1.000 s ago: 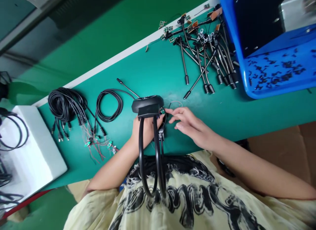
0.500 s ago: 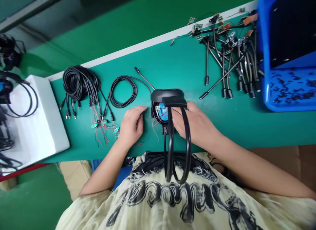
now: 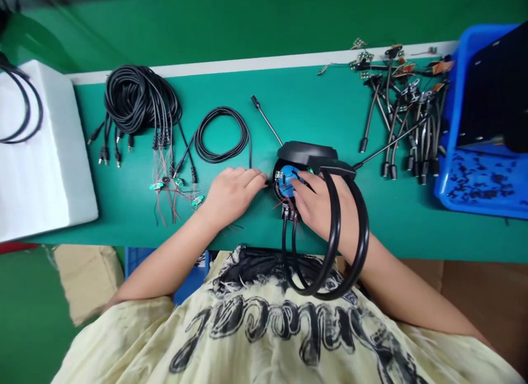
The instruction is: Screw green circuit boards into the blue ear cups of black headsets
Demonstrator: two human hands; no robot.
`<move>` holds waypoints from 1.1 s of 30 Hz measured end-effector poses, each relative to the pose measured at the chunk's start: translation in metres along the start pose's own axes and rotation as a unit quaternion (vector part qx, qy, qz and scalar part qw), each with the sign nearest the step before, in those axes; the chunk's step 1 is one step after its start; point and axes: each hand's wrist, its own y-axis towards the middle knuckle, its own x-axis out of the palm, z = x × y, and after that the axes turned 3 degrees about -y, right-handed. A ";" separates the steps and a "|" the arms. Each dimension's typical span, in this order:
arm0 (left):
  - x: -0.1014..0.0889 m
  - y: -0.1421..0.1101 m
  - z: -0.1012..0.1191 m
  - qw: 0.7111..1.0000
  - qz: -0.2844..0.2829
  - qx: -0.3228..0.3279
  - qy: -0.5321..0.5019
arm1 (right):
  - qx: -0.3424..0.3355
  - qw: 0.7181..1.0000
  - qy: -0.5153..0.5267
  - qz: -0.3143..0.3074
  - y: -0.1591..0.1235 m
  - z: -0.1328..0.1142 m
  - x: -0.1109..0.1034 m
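Note:
A black headset [image 3: 307, 153] stands on the green table [image 3: 322, 114], its open earcup showing a blue part and thin red wires. Its black double headband [image 3: 342, 246] loops down toward my chest. My right hand [image 3: 319, 202] grips the earcup from the right, fingers curled onto the blue inside. My left hand [image 3: 231, 194] rests on the table just left of the earcup, fingers bent and touching its edge; I cannot make out anything in it. A thin microphone boom [image 3: 266, 120] sticks up and left from the earcup.
A coiled black cable [image 3: 223, 133] and a bigger cable bundle [image 3: 138, 106] lie to the left, with small green boards on red wires [image 3: 171, 188]. A pile of microphone booms [image 3: 402, 114] lies at right beside a blue bin [image 3: 482, 197]. White foam [image 3: 39, 158] sits far left.
My left hand moved right to the earcup's edge. My right hand shifted its fingers onto the blue inside, and the headband swung to the right.

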 end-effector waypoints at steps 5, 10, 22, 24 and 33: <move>-0.011 0.003 0.006 0.990 0.059 -0.050 -0.115 | 0.001 1.000 0.016 0.015 -0.002 0.001 0.000; -0.014 0.017 0.008 0.987 0.040 -0.039 -0.152 | 0.071 0.991 0.058 0.099 -0.024 0.004 -0.038; -0.001 0.029 0.021 0.996 0.038 0.073 -0.047 | 0.062 0.989 0.136 0.013 0.000 0.004 -0.013; 0.002 0.030 0.024 0.998 0.044 0.042 -0.019 | 0.056 0.992 0.110 0.012 -0.001 0.007 -0.009; 0.007 0.045 0.046 0.993 0.093 -0.057 0.054 | 0.081 0.995 0.056 -0.014 0.014 0.014 -0.021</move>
